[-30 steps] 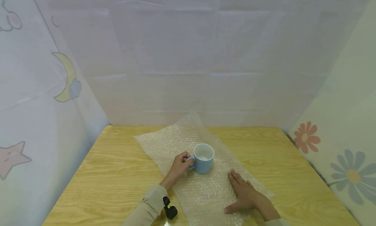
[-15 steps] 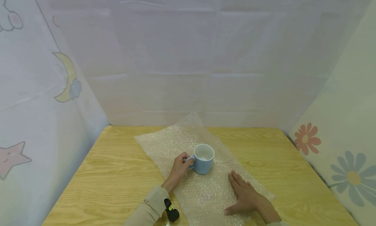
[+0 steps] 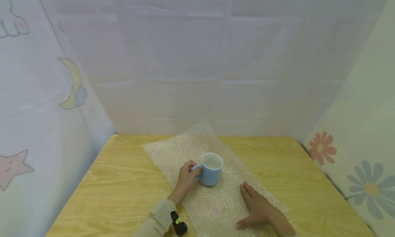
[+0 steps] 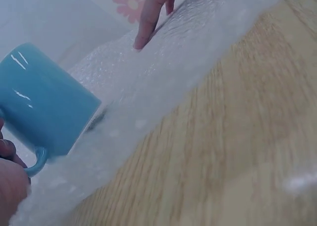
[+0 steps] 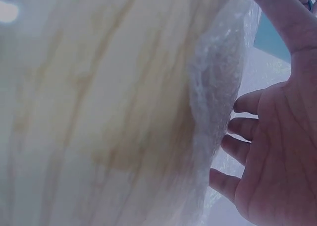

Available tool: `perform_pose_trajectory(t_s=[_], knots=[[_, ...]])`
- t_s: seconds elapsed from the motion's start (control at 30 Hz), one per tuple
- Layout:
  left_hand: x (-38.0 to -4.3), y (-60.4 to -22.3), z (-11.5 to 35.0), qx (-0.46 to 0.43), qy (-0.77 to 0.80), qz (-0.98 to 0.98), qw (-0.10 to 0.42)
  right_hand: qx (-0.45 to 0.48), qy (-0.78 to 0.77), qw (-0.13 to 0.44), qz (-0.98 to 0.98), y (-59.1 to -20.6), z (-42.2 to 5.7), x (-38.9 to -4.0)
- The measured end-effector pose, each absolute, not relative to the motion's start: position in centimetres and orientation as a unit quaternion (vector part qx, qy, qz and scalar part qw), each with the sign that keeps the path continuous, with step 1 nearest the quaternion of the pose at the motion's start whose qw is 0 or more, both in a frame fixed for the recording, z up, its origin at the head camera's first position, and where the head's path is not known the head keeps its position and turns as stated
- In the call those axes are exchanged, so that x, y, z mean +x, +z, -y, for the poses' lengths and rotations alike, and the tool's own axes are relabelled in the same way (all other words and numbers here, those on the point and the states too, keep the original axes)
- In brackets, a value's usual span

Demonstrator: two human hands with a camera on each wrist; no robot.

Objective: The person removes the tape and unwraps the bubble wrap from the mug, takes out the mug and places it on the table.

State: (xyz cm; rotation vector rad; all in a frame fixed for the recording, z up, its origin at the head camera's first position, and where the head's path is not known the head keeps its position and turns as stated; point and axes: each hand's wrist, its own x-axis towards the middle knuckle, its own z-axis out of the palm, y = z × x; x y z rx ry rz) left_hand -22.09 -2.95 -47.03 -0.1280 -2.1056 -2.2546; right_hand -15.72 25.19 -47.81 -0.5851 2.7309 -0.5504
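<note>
A light blue mug (image 3: 211,170) with a white inside stands over the sheet of bubble wrap (image 3: 203,202), its mouth facing up. My left hand (image 3: 186,178) grips the mug's handle from the left side. In the left wrist view the mug (image 4: 44,97) shows its glossy side, and its base is right at the wrap with a dark shadow beside it. To the right of the mug, my right hand (image 3: 258,208) presses on the bubble wrap with fingers straight and thumb spread. The right wrist view shows its palm (image 5: 285,151) along the wrap's lifted edge.
The wrap lies slantwise across a wooden table (image 3: 123,182), its far corner reaching the table's back edge. A pale sheet (image 3: 191,59) hangs behind, with printed side panels left and right. A small black device (image 3: 179,224) sits at my left cuff.
My left hand has shifted the mug slightly left and tipped it a little. The right hand stays on the bubble wrap in nearly the same place.
</note>
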Motion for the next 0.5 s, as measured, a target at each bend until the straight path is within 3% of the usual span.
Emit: perform_pose_trajectory(t_s=[0.5], knots=[[-21.8, -46.4, 4.4, -0.022, -0.769, 0.636, 0.059, -0.199, -0.174, 0.113, -0.958, -48.3, -25.2, -15.1]])
